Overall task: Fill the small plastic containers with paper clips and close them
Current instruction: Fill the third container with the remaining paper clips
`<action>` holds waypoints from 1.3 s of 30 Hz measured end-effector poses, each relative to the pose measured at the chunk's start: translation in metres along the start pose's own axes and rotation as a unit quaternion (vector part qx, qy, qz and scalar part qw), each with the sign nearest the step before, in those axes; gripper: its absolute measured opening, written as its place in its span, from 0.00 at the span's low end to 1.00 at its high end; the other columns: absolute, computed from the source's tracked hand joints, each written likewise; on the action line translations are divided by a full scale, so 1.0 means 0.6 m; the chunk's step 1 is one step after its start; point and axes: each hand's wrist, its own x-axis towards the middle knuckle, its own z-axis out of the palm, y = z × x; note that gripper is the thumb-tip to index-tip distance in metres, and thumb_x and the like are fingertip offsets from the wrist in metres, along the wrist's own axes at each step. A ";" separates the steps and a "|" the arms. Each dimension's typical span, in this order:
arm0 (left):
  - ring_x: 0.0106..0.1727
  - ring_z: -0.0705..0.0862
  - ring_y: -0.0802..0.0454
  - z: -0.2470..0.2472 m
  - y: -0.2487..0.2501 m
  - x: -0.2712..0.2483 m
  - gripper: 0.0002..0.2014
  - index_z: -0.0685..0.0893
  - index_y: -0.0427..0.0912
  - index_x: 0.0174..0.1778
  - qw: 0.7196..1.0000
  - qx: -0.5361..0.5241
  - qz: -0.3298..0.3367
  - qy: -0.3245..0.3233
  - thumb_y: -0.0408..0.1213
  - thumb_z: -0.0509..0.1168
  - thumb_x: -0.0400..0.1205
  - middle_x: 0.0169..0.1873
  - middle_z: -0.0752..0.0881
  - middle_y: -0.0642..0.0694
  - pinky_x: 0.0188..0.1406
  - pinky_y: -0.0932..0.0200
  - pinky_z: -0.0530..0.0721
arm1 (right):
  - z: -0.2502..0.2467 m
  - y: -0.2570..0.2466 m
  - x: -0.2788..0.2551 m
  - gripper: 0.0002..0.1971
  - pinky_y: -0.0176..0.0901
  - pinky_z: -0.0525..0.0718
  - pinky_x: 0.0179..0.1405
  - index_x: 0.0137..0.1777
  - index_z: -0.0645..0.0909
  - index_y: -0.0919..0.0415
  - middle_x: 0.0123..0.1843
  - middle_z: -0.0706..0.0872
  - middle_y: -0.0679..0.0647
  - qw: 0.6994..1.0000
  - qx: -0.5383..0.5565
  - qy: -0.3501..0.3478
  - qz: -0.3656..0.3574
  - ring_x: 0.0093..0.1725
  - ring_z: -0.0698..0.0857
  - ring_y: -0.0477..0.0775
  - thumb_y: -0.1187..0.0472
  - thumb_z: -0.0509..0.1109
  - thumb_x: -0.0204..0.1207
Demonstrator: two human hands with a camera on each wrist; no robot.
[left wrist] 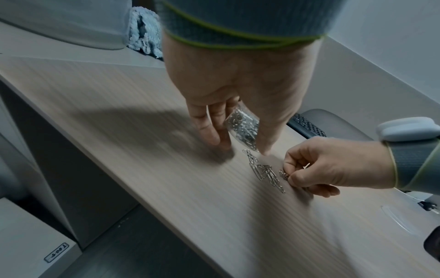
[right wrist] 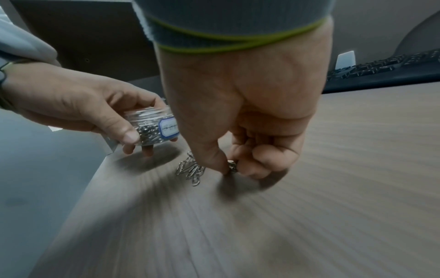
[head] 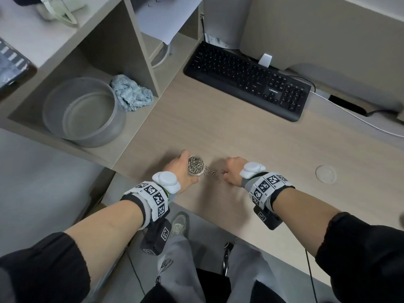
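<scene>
A small clear plastic container [head: 196,165] [right wrist: 154,129], open and full of silver paper clips, is held just above the desk by my left hand [head: 182,169] [left wrist: 238,120], fingers and thumb curled round its wall. It bears a white label [right wrist: 169,127]. A few loose paper clips [head: 213,174] [left wrist: 264,172] [right wrist: 191,170] lie on the desk between the hands. My right hand [head: 231,171] [right wrist: 229,166] [left wrist: 289,175] pinches a paper clip between thumb and forefinger at the desk surface. The container's clear round lid [head: 325,174] lies flat on the desk to the right.
A black keyboard [head: 247,78] sits at the back of the wooden desk [head: 218,127]. To the left an open shelf holds a grey round tub [head: 84,111] and a blue cloth [head: 131,95]. A white cable [head: 354,115] runs along the right. The desk's front edge is close to my wrists.
</scene>
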 end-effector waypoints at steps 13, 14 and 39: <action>0.56 0.84 0.39 0.018 0.012 0.000 0.32 0.70 0.44 0.66 1.000 0.004 -0.001 -0.006 0.46 0.77 0.70 0.58 0.85 0.45 0.51 0.48 0.83 | 0.002 0.009 -0.031 0.11 0.43 0.75 0.34 0.32 0.64 0.51 0.37 0.78 0.51 0.997 0.022 -0.044 -0.055 0.37 0.81 0.61 0.59 0.63 0.73; 0.55 0.84 0.39 0.018 0.014 -0.001 0.31 0.70 0.44 0.65 1.000 0.004 0.000 -0.004 0.46 0.77 0.70 0.58 0.85 0.45 0.50 0.49 0.83 | 0.002 0.011 -0.034 0.11 0.43 0.75 0.33 0.32 0.64 0.51 0.35 0.77 0.51 0.997 0.023 -0.046 -0.056 0.37 0.80 0.61 0.59 0.63 0.73; 0.56 0.83 0.38 -0.002 -0.007 -0.004 0.32 0.70 0.44 0.65 1.000 -0.010 -0.012 0.009 0.47 0.78 0.70 0.59 0.84 0.45 0.52 0.49 0.82 | -0.035 0.018 -0.024 0.09 0.50 0.91 0.37 0.44 0.81 0.59 0.36 0.88 0.54 0.994 0.085 -0.034 0.067 0.33 0.89 0.58 0.55 0.68 0.67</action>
